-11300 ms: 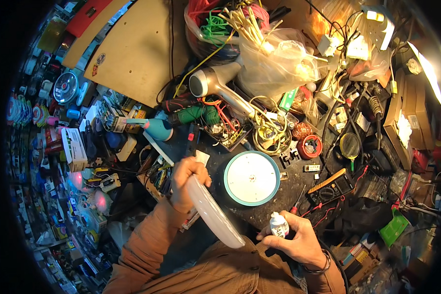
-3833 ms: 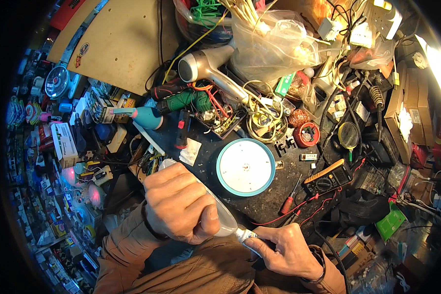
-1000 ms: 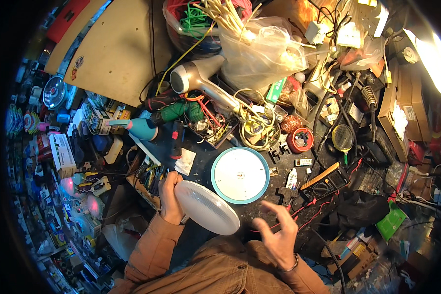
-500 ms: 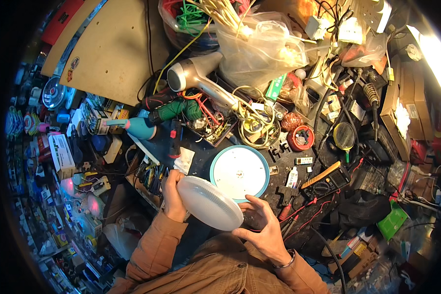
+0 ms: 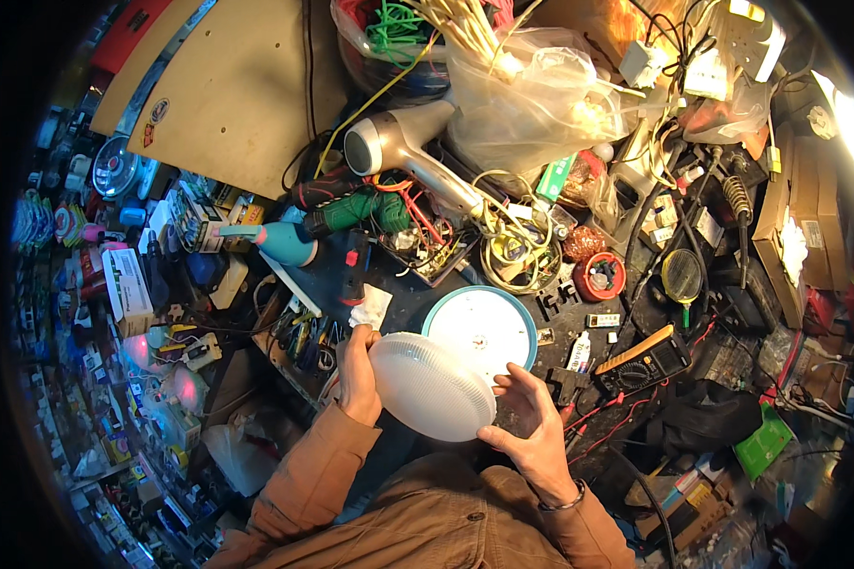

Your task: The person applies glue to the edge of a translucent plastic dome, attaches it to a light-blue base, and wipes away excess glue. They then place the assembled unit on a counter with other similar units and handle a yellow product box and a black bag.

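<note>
Over the bench's near edge I hold a round, translucent white ceiling lamp cover [image 5: 432,389], tilted, with a ribbed rim. My left hand [image 5: 359,379] is closed on its left edge. Curved around the right edge is my right hand [image 5: 533,417], the thumb against the rim and the fingers bent apart behind it; their exact contact is partly hidden. Just beyond the cover lies a round white lamp base [image 5: 479,322] with a blue rim, its near part covered from sight.
A multimeter [image 5: 643,362] with red leads, a white tube [image 5: 579,351] and a red round container [image 5: 600,276] sit right of the base. Farther back are a hot-air gun or hair dryer [image 5: 399,147] and a cable coil [image 5: 520,256]. A teal spray bottle [image 5: 285,245] stands left.
The lamp cover has turned in my hands so more of its broad face shows. My right fingers have lifted and bent slightly. The whole view has shifted a little.
</note>
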Demonstrator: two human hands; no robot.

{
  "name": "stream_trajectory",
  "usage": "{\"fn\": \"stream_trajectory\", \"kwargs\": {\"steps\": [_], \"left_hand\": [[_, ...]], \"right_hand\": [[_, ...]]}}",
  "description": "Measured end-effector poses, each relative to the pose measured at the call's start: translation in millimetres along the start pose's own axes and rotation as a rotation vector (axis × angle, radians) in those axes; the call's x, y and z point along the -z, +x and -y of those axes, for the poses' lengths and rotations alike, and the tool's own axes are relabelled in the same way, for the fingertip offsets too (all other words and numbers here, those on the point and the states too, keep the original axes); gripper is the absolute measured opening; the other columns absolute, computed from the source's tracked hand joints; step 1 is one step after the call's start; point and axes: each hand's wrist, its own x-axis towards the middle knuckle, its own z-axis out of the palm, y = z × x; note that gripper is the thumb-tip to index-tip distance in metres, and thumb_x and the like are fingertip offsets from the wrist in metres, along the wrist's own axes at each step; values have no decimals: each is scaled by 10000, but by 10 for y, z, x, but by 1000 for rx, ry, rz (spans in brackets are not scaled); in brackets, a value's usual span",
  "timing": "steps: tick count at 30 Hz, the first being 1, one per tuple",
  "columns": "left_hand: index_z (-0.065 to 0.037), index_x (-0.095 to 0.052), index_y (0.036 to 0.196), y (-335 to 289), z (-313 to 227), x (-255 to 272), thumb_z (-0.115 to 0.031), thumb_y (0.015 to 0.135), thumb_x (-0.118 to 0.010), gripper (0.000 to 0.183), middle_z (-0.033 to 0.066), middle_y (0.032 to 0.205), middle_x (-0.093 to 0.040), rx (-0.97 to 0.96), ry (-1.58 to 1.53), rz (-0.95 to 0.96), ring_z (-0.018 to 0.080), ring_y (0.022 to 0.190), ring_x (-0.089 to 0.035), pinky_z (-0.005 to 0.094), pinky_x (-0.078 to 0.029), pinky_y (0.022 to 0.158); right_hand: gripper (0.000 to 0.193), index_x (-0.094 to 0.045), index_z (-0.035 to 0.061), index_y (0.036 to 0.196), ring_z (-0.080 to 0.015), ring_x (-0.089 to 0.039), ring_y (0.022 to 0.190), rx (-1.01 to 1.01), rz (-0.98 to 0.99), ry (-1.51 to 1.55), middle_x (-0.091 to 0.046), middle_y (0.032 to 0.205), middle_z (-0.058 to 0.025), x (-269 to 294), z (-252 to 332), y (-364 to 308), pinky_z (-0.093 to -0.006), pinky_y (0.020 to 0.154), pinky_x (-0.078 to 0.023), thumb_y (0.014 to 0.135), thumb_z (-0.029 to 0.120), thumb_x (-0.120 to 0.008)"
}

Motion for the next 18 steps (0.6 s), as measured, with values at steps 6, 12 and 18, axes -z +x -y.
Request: {"fn": "stream_trajectory", "kwargs": {"steps": [6, 12, 18], "left_hand": [[-172, -488, 709, -4, -11, -56, -300, 1080, -600, 408, -50, 717, -455, 5, -5, -58, 98, 667, -453, 290, -388, 639], [-192, -420, 697, 59, 15, 17, -308, 1080, -580, 431, -47, 706, -431, 25, -44, -23, 108, 649, -438, 306, -385, 627], [-200, -407, 707, 76, 49, 47, -274, 1072, -578, 410, -48, 729, -433, 29, -123, -4, 101, 685, -448, 294, -397, 659]], "right_hand": [[866, -587, 6, 1569, -227, -660, 1330, -30, -106, -118, -693, 1413, -135, -2, 0, -148, -397, 1186, -515, 830, 150, -1014], [845, -581, -10, 1555, -227, -686, 1303, 26, -150, -309, -733, 1330, -114, -72, 42, -180, -417, 1216, -494, 847, 153, -1013], [765, -647, 7, 1516, -226, -749, 1179, 73, -169, -399, -800, 1231, -111, -146, 69, -172, -375, 1096, -556, 855, 181, -991]]}}
